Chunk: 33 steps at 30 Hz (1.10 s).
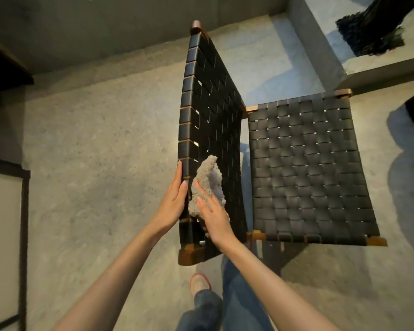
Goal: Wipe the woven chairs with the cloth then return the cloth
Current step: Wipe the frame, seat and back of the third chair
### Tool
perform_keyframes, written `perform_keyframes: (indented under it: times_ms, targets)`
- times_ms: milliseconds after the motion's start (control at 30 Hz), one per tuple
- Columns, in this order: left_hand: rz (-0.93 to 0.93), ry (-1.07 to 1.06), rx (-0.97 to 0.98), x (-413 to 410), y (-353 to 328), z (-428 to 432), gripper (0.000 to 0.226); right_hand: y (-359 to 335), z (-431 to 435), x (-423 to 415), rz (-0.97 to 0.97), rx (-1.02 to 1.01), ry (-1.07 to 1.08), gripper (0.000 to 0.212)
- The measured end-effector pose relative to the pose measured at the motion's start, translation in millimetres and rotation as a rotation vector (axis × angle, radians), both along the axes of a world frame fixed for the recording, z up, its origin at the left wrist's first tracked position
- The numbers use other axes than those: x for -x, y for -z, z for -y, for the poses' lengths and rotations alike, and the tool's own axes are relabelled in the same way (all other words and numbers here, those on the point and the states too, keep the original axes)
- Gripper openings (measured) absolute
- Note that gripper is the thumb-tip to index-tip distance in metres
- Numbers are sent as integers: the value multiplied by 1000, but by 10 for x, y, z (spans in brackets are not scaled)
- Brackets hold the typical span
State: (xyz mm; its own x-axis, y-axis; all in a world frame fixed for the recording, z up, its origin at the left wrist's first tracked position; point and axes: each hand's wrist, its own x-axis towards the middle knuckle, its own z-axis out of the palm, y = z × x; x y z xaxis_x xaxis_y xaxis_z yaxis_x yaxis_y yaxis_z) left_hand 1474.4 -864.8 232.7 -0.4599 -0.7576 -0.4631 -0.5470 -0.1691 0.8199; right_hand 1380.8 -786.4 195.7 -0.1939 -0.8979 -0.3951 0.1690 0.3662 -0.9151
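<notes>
on a grey concrete floor [93, 139], the right hand [213, 216] presses a fluffy beige cloth [207, 185] flat-fingered onto the black woven-strap chair back [213, 111]; the left hand [172, 199], fingers straight, steadies its edge. the unpinched cloth could slip off.

A speckled grey concrete floor [101, 144] fills the room under dim, warm light. A dark-framed panel [7, 235] stands at left, and a black fringed textile [373, 32] hangs at upper right.
</notes>
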Motion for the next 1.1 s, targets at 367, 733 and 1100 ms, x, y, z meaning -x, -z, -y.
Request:
perform_keyframes:
  times_ms: [367, 733, 1100]
  targets:
    - [157, 104, 192, -222, -110, -364, 51, 91, -703, -422, -175, -43, 116, 48]
    - [229, -5, 339, 58, 70, 132, 54, 630, 63, -143, -204, -46, 287, 41]
    - [279, -110, 398, 754, 172, 1088, 56, 648, 2285, 833, -194, 88, 308, 56]
